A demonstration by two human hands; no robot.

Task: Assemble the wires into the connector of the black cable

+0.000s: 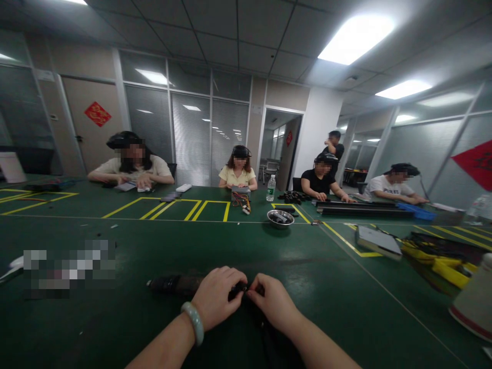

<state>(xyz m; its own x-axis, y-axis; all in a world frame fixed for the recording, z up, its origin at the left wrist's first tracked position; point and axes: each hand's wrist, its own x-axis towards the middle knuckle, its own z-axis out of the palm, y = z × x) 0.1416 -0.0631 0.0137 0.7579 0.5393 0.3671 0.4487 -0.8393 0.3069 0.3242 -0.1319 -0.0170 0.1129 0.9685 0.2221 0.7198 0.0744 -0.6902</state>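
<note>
My left hand (217,297), with a pale green bangle on its wrist, and my right hand (271,300) meet close in front of me on the green table (230,246). Both hands have their fingers curled around a small black part (239,291) between them. A dark, longish object (172,283) lies on the table just left of my left hand, touching or running under it. What the black part is I cannot make out.
A metal bowl (280,218) stands mid-table. A plastic water bottle (271,188) stands beyond it. A grey flat device (378,241) and yellow and black cables (442,253) lie at right. A white container (474,302) stands at the right edge. Several other people sit along the far side.
</note>
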